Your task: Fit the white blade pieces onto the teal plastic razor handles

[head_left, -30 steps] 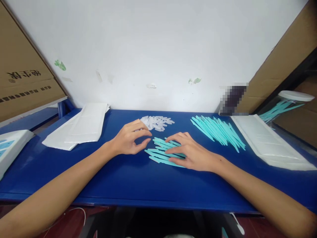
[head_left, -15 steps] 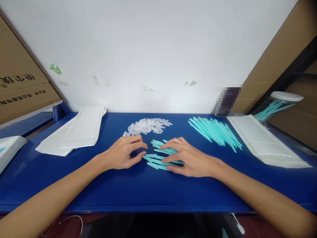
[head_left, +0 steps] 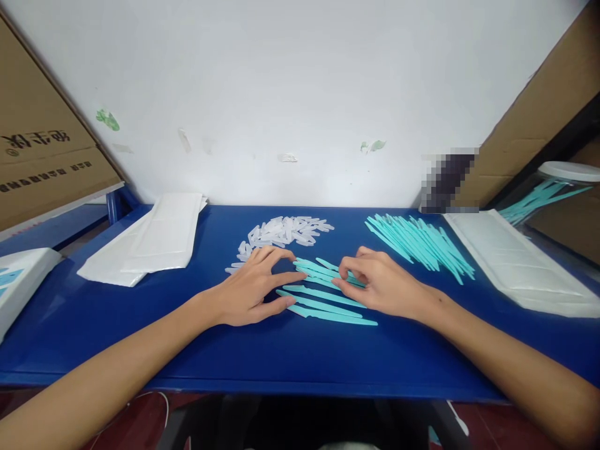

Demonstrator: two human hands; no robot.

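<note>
Blue table (head_left: 225, 362) w/ white padded bags (head_left: 164, 234) near its L & R ends. L hand (head_left: 253, 287): fingers spread wide, tips at teal sticks' (head_left: 337, 318) L ends; R hand (head_left: 379, 284): curled, thumb near index – can't tell if gripping one. Sticks (approx. parallel) lie mid-table btwn hands – whitish caps (head_left: 281, 230) piled behind.

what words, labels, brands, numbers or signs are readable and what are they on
None can be quoted with certainty.
Box: two rows of dark characters, too unclear to quote.
Circled mark on it: too small.
White pack, far left: blue print, nothing legible.
Teal sticks: no text visible.
</note>
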